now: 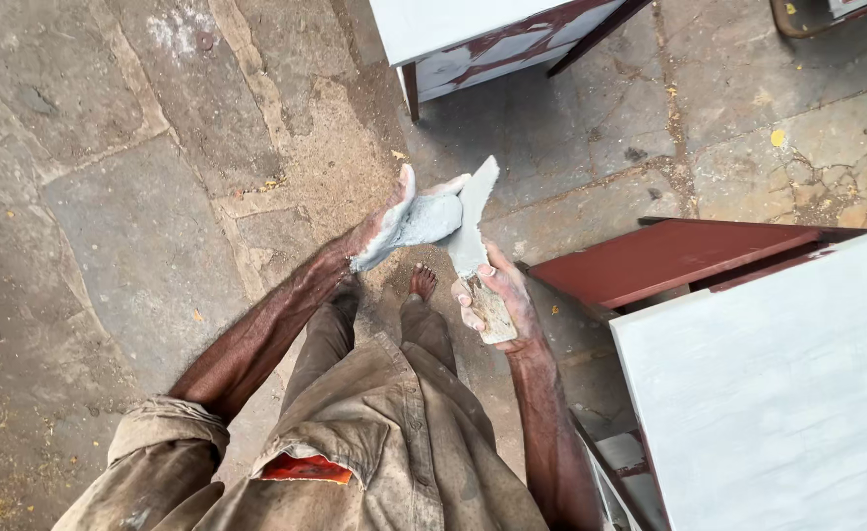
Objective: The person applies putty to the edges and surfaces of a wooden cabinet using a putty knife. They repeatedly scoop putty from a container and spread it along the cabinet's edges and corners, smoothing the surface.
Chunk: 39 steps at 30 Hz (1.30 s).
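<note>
My left hand (409, 221) is coated in pale grey putty and cups a lump of it in the palm. The fingers are spread and touch the flat blade of a putty knife (473, 221). My right hand (497, 300) is closed around that knife's handle, with the grey-smeared blade pointing up and away from me. Both hands meet in front of my body, above my bare foot (421, 282) on the stone floor.
A large white-coated panel (777, 393) stands at the right, with a dark red board (669, 258) behind it. Another white and red piece of furniture (482, 39) stands at the top. Cracked stone paving (138, 197) with sawdust lies to the left.
</note>
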{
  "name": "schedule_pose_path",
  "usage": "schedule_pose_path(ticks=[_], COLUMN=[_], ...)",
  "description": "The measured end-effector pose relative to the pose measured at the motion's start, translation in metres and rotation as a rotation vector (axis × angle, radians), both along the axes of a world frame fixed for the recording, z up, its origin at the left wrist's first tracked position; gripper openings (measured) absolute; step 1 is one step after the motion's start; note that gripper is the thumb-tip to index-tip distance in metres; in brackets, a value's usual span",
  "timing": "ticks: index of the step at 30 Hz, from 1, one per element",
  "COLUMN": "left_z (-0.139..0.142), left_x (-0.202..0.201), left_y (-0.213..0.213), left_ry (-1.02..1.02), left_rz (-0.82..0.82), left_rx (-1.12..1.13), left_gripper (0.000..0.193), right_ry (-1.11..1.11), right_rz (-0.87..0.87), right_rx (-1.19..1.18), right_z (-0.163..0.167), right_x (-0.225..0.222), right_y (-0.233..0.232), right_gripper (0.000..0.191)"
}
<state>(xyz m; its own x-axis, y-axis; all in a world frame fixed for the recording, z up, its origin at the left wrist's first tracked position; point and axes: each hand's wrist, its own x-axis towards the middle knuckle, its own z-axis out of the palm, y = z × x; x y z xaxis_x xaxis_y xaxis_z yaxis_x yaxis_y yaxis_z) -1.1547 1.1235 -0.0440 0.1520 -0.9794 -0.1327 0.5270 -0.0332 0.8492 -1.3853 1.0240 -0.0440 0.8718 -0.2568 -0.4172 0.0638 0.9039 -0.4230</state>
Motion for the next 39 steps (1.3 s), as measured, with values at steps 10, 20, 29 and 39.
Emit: schedule_pose_path(ticks=[10, 20, 29, 39], left_z=[0.032, -0.026, -0.014, -0.099], left_x=[-0.018, -0.062, -0.067, -0.044], left_y=[-0.053, -0.164, -0.208, -0.29], left_ry=[-0.315, 1.282, 1.143, 0.328], left_rz=[-0.341, -0.022, 0.477, 0.008], left_rx=[0.018, -0.119, 0.037, 0.558], left_gripper=[0.101, 0.106, 0.091, 0.112], right_ry=[-0.432, 0.342, 0.648, 0.296], right_rz=[0.104, -0.225, 0.022, -0.04], right_rx=[0.625, -1.623, -1.468, -0.406], right_z=[0.059, 0.07, 0.033, 0.012], right_x=[-0.038, 0.004, -0.018, -0.034], right_y=[-0.009, -0.089, -0.11, -0.181], right_gripper=[0.07, 0.078, 0.077, 0.085])
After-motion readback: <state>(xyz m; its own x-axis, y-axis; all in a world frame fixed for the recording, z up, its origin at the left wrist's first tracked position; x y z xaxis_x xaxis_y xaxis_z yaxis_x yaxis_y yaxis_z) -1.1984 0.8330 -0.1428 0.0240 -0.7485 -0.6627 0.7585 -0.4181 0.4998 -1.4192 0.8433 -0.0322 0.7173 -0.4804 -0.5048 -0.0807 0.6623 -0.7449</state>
